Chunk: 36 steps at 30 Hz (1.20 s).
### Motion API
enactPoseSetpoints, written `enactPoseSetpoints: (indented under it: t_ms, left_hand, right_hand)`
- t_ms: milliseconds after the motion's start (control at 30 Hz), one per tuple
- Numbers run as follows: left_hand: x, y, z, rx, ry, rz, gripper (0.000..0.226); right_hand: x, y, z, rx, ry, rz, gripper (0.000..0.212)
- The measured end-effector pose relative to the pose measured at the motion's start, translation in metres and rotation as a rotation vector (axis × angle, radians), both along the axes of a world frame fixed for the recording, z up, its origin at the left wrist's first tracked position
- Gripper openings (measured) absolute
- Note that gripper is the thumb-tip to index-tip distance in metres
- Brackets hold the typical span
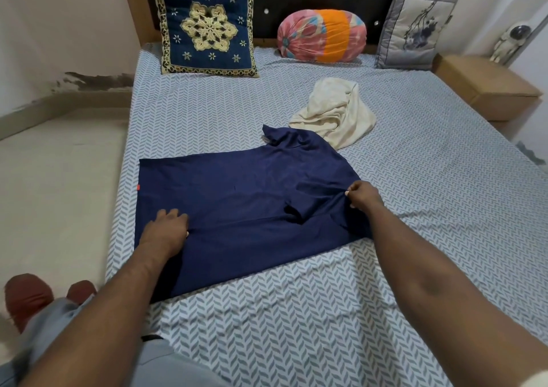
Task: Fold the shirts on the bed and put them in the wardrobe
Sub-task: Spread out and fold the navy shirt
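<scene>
A navy blue shirt [243, 196] lies spread flat across the near half of the bed [415, 164], its collar toward the right. My left hand [164, 228] grips the fabric near the shirt's bottom hem with curled fingers. My right hand [363, 193] pinches the cloth at the shoulder end on the right. A cream shirt [335, 113] lies crumpled just beyond the navy one, toward the headboard. The wardrobe is out of view.
A blue embroidered cushion [204, 24], a pink and orange bolster [321, 35] and a grey cushion [415, 27] lean on the headboard. A wooden bedside unit [486, 87] stands at the right. The floor [56, 185] lies to the left of the bed.
</scene>
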State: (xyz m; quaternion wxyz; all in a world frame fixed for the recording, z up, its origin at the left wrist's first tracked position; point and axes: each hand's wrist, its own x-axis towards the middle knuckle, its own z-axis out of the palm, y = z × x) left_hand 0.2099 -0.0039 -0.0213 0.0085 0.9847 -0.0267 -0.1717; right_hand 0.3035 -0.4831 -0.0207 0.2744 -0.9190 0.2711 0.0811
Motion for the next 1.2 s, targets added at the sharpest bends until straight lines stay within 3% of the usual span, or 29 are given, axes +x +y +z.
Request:
enactPoseSetpoints:
  t_ms: [200,300,400,467,533,633,700,833,933,1033,1200]
  left_hand:
    - [-0.004,-0.002,-0.003,0.042,-0.048,0.029,0.022]
    - [-0.01,-0.011,-0.002,0.021,-0.158,0.05,0.029]
    - [-0.02,-0.038,0.004,-0.106,-0.307,0.017,0.048]
    - [-0.029,-0.063,0.005,-0.225,-0.191,-0.015,0.065]
    - [-0.038,-0.084,0.0,-0.224,-0.039,-0.061,0.08]
    - [-0.045,-0.092,-0.008,-0.124,0.047,-0.059,0.089]
    - [-0.045,-0.092,-0.01,-0.105,0.05,-0.036,0.09]
    - [-0.042,-0.095,-0.007,-0.047,0.057,-0.025,0.094]
    - [-0.039,-0.096,-0.006,-0.011,0.105,-0.012,0.098]
    - [-0.036,-0.098,-0.001,0.034,0.135,-0.001,0.102]
    - [-0.032,-0.103,0.005,0.017,0.207,0.066,0.109]
  right_hand:
    - [0.005,0.009,0.006,-0.006,-0.096,-0.043,0.008]
    - [0.003,0.023,0.013,-0.116,-0.138,0.003,0.03]
    - [0.009,0.041,0.017,-0.153,-0.183,0.191,0.045]
    - [0.018,0.056,0.015,-0.144,-0.087,0.324,0.056]
    - [0.026,0.069,0.014,-0.129,0.072,0.412,0.059]
    - [0.038,0.081,0.007,-0.118,0.252,0.46,0.022]
    - [0.044,0.084,0.005,-0.118,0.196,0.364,0.012]
    - [0.045,0.081,0.009,0.093,-0.109,0.091,0.038]
    - [0.017,0.086,0.007,0.135,-0.247,0.14,0.049]
    - [-0.024,0.082,-0.003,-0.025,-0.317,0.214,0.022]
    - [-0.074,0.04,-0.018,-0.073,-0.186,0.464,0.025]
